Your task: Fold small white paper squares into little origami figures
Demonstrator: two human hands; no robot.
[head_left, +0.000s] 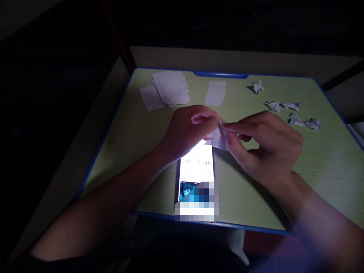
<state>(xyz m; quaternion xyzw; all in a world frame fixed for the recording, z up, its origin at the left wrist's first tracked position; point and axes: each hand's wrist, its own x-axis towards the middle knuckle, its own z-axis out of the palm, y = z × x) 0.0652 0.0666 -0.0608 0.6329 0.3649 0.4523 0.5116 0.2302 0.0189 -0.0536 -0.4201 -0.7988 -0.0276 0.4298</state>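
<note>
A small folded piece of paper is pinched between both hands above the table. My left hand closes on its left side, with the thumb and forefinger near its top edge. From the other side, my right hand grips the paper between thumb and forefinger. Some folds are hidden behind the fingers. Beneath the hands lies a lit phone, its screen showing 00:17:46, with the lower part blurred out.
Loose white sheets are stacked at the back left of the blue-edged table. One single sheet lies at the back middle. Several small folded paper figures sit at the back right. The surroundings are dark.
</note>
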